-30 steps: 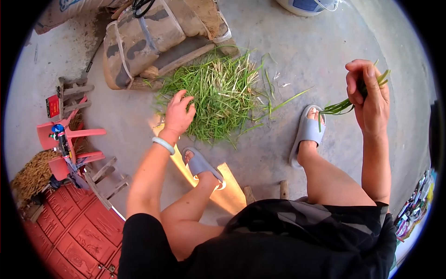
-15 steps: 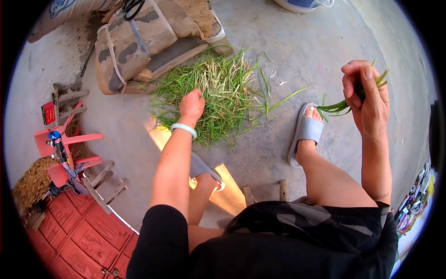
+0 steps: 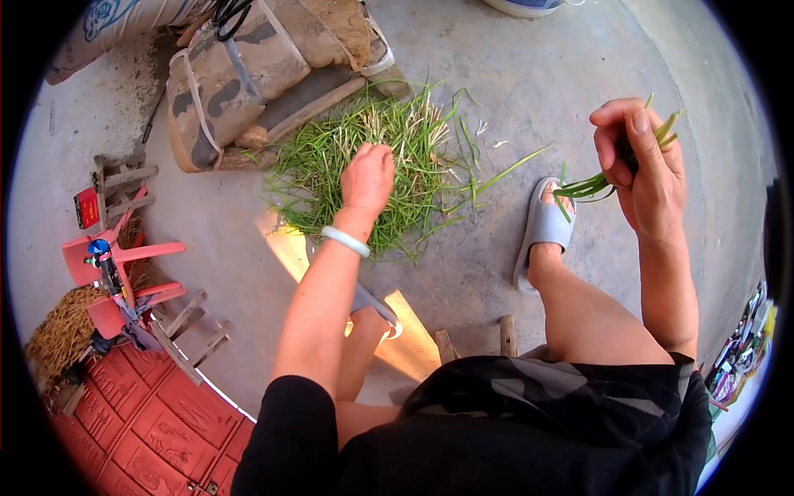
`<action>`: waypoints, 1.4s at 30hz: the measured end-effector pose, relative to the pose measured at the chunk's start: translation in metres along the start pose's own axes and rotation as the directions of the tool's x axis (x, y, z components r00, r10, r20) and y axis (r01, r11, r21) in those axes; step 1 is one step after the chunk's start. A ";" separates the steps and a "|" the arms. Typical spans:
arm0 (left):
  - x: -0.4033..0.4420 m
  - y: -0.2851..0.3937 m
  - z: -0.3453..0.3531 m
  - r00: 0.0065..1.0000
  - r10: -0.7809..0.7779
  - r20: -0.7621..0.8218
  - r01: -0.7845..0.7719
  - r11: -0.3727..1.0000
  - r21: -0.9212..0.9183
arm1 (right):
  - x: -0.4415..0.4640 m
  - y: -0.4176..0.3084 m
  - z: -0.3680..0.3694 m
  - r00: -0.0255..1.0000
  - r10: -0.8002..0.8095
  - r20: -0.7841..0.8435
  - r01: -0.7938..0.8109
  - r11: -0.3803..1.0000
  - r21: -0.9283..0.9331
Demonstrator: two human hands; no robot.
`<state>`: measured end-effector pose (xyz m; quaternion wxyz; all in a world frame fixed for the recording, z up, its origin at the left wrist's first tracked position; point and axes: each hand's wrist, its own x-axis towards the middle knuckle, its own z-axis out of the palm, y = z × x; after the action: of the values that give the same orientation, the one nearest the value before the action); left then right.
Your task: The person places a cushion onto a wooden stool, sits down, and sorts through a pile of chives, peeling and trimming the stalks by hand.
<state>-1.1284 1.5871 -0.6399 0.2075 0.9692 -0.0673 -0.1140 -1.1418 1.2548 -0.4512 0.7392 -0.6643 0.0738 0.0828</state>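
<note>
A loose heap of long, thin, grass-like green stalks (image 3: 318, 186), some with pale whitish ends, lies on the concrete floor in front of me. My left hand (image 3: 368, 180), with a pale bangle (image 3: 346, 240) at the wrist, is over the middle of the heap. Its fingers are curled closed, and whatever is in them is hidden. Off to the right and raised above the floor, my right hand (image 3: 649, 161) is closed around a small bunch of green stalks (image 3: 585, 188). Thicker cut-looking ends stick out past the thumb, while thin leaves hang out on the other side.
A strapped, patterned bundle on a wooden frame (image 3: 223, 99) stands behind the heap. My sandalled foot (image 3: 546, 231) is to its right. Left are a pink plastic chair (image 3: 149, 250), small wooden stools (image 3: 184, 314) and red door panels (image 3: 145, 422). A bucket (image 3: 525, 7) stands at the top.
My left hand has shifted right and slightly up across the heap, its fingers still curled. The right hand has moved a little left with the bunch in it.
</note>
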 end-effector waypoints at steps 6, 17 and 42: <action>0.024 0.004 0.039 0.972 -0.170 0.163 0.137 0.971 0.195 | 0.002 0.000 0.000 1.000 0.011 0.011 -0.011 1.000 -0.013; -0.010 0.008 -0.075 0.959 -0.234 0.159 0.245 0.406 -0.881 | -0.002 0.001 0.009 0.997 0.000 0.076 -0.004 0.999 0.054; -0.053 0.075 -0.225 0.958 0.137 0.252 0.202 0.303 -0.931 | -0.008 -0.019 0.071 0.934 0.027 0.356 -0.072 0.991 0.114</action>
<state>-1.1295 1.6159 -0.3981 0.7245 0.6325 0.0036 -0.2738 -1.1455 1.3232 -0.4239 0.7782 -0.5888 -0.0386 0.2149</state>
